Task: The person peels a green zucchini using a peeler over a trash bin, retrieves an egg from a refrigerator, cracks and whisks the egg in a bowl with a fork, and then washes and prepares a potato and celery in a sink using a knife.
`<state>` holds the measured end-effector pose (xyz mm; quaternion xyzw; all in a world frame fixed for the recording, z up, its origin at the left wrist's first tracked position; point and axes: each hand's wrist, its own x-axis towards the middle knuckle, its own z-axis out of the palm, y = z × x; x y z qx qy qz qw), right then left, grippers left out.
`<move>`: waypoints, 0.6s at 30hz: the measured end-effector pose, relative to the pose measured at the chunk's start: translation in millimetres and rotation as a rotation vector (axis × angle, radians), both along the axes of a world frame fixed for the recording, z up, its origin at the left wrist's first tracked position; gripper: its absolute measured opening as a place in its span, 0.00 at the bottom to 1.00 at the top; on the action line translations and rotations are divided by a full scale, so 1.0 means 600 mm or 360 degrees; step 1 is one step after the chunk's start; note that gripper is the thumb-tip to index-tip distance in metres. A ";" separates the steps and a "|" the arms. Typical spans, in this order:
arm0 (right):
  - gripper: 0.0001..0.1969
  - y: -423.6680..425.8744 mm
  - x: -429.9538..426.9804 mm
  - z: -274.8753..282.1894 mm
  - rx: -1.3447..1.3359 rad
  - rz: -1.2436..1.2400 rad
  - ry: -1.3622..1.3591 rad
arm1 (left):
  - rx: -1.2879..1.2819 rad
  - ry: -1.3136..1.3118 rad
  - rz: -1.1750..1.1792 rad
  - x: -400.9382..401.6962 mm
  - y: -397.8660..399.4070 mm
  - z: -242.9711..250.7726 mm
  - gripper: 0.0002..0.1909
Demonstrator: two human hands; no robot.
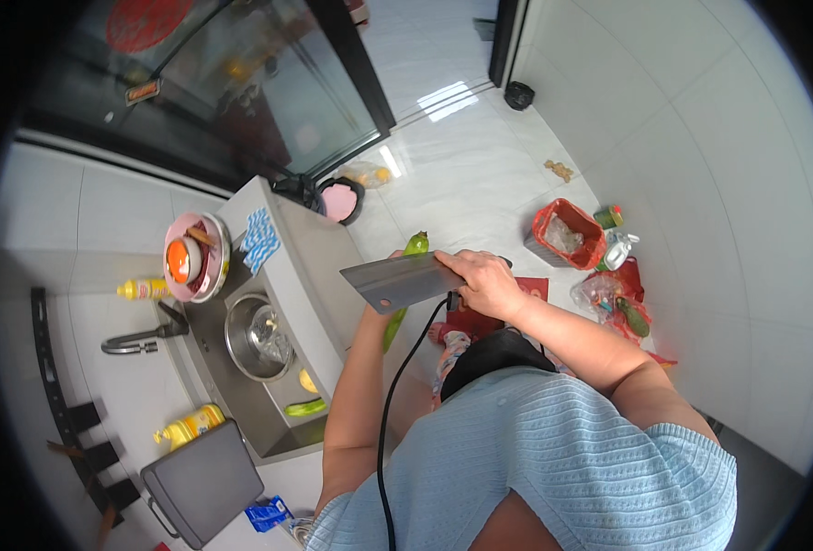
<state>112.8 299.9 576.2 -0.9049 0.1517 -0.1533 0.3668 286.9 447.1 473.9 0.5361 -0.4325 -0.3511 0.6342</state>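
My right hand (485, 279) is closed on the handle of a cleaver (406, 279), its broad blade pointing left. Beneath the blade runs a long green vegetable (416, 244), showing above and below it. My left hand (379, 315) is mostly hidden behind the blade; a bit of it shows at the blade's upper edge, around the vegetable. Whether the edge touches the vegetable cannot be told. In the sink (268, 451) at the left are a steel bowl (236, 344) with clear plastic in it, another green vegetable (305, 408) and a yellowish round piece (306, 380).
A red-lined bin (563, 260) stands on the floor at right, near bottles and bagged vegetables (632, 318). Stacked bowls (219, 272), a striped cloth (262, 241), a faucet (138, 341) and a dark rectangular pan (203, 482) surround the sink. A black cable hangs before me.
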 end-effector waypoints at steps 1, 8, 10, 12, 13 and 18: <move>0.25 -0.013 -0.019 -0.002 -0.0017 -0.0051 -0.0024 | 0.0373 -0.0399 0.0036 -0.013 -0.018 0.007 0.17; 0.27 -0.131 -0.179 -0.023 -0.0024 -0.0252 0.0007 | 0.0750 -0.0571 0.0037 -0.162 -0.188 0.045 0.13; 0.27 -0.170 -0.235 -0.031 -0.0063 -0.0356 0.0134 | 0.0857 -0.0636 -0.0085 -0.211 -0.247 0.050 0.11; 0.26 -0.210 -0.293 -0.043 -0.0076 -0.0448 0.0286 | 0.1081 -0.0460 -0.0222 -0.269 -0.309 0.077 0.10; 0.26 -0.227 -0.323 -0.053 -0.0071 -0.0502 0.0291 | 0.1074 -0.0476 -0.0275 -0.292 -0.336 0.056 0.10; 0.24 -0.285 -0.442 -0.100 -0.0097 -0.0753 0.0194 | 0.0790 -0.0410 -0.0371 -0.379 -0.431 -0.038 0.11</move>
